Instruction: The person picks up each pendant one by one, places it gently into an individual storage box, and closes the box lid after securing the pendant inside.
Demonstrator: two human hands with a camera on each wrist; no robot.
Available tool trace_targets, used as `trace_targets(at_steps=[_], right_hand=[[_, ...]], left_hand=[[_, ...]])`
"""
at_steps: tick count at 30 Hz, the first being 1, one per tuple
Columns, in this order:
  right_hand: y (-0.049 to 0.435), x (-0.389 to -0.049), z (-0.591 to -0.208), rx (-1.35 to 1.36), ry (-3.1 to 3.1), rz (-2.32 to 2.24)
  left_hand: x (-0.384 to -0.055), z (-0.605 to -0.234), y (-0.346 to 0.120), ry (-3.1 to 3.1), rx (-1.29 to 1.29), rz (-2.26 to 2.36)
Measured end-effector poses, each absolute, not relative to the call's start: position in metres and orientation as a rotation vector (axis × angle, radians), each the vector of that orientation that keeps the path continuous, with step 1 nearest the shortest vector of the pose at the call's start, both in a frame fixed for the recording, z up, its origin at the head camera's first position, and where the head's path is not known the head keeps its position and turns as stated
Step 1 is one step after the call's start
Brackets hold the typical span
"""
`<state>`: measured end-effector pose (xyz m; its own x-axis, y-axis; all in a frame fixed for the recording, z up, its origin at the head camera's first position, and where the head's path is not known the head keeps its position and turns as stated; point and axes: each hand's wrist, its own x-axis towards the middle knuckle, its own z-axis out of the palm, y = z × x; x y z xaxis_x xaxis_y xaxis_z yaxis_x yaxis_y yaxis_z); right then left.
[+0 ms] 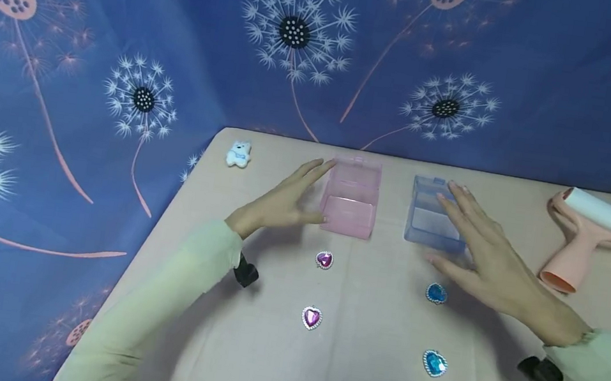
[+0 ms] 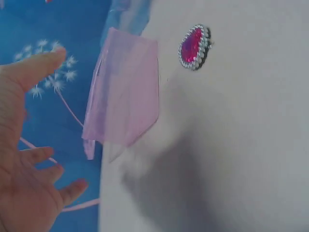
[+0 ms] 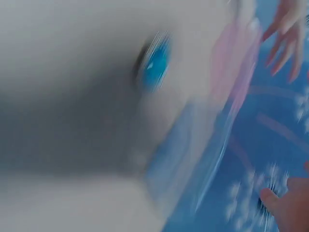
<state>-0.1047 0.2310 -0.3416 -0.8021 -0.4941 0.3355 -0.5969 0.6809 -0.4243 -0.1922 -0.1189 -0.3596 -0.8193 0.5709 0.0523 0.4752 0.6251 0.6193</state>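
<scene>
**Q:** On the table (image 1: 259,365), where do the two boxes lie relative to the hands?

**A:** Pink box (image 1: 350,198) stands just right of the left hand (image 1: 280,203); blue box (image 1: 434,215) stands at the fingertips of the right hand (image 1: 490,260). Each hand is nearer its own box; the boxes are apart, side by side, both at the far side of the hands.

**Q:** How are the hands posed?

**A:** Left hand: fingers straight and spread, palm turned toward the pink box, thumb close to its near wall; contact cannot be confirmed. It holds nothing. Right hand: flat, palm down, fingers extended over the right edge of the blue box; touching or hovering cannot be told. It, too, holds nothing. The right wrist view is too blurred to help.

**Q:** And the small pieces?

**A:** Two pink heart gems (image 1: 324,259) (image 1: 311,317) lie in a line nearer the person than the pink box; two blue heart gems (image 1: 436,293) (image 1: 434,363) lie likewise on the near side of the blue box, the upper one just beside the right hand.

**Q:** Other items?

**A:** A bear figure (image 1: 238,153) at the far left corner; a lint roller (image 1: 586,237) at the right.
</scene>
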Motion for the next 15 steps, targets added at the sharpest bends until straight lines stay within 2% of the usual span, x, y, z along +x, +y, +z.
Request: trace_targets(at_steps=[6,15], right_hand=[[0.171,-0.092,-0.345,0.762,-2.558,1.061],[0.110,-0.096,-0.370,0.938,-2.641,1.342]], left_hand=[[-0.203,-0.381,-0.108,2.501,0.710,1.393],[-0.198,-0.389,-0.102,2.252,0.576,1.661]])
